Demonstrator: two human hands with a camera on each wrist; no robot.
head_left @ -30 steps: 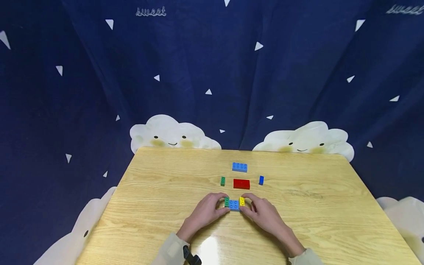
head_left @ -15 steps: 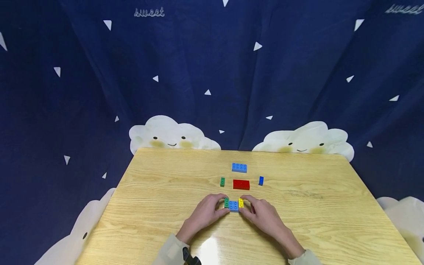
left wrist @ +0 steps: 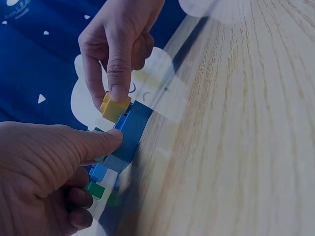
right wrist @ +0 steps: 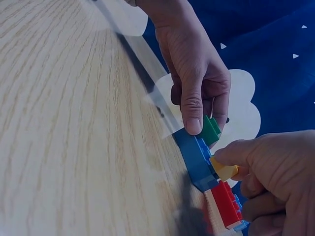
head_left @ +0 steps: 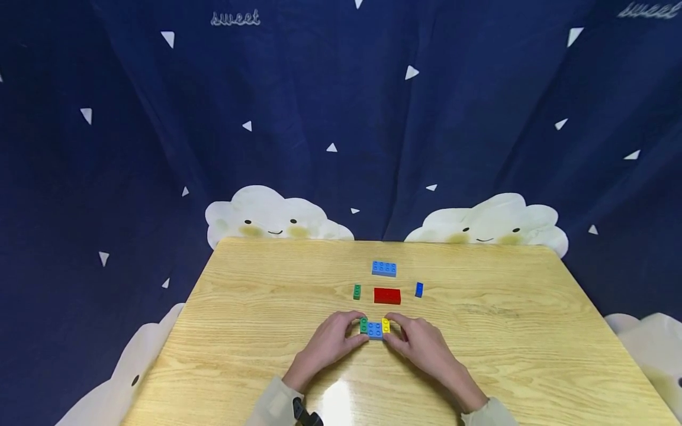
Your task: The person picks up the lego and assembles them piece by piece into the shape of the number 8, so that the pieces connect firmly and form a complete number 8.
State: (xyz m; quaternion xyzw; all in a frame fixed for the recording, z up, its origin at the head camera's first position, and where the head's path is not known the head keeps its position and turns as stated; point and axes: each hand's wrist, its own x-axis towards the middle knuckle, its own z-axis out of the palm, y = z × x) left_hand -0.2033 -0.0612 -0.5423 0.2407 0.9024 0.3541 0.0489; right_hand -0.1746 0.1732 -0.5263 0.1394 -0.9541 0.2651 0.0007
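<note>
In the head view, a blue building brick (head_left: 375, 331) sits near the front of the table between both hands. My left hand (head_left: 331, 337) pinches a small green brick (head_left: 363, 325) at the blue brick's left end, thumb on the near side. Thumb and finger of my right hand (head_left: 423, 343) pinch a small yellow brick (head_left: 386, 326) at the other end. The left wrist view has the yellow brick (left wrist: 116, 107) on top of the blue one (left wrist: 133, 135), slightly tilted. From the right wrist, the green brick (right wrist: 210, 130) shows on top, under the left fingers.
Beyond the hands lie a red brick (head_left: 387, 296), another small green brick (head_left: 357, 291), a small dark blue brick (head_left: 419, 290) and a longer blue brick (head_left: 384, 268). The wooden table (head_left: 256, 284) ends at a navy curtain (head_left: 298, 118) with cloud prints.
My right hand and the yellow brick have shifted slightly left, closer over the blue brick. The left hand keeps its pinch on the green brick. The head view has drifted a little.
</note>
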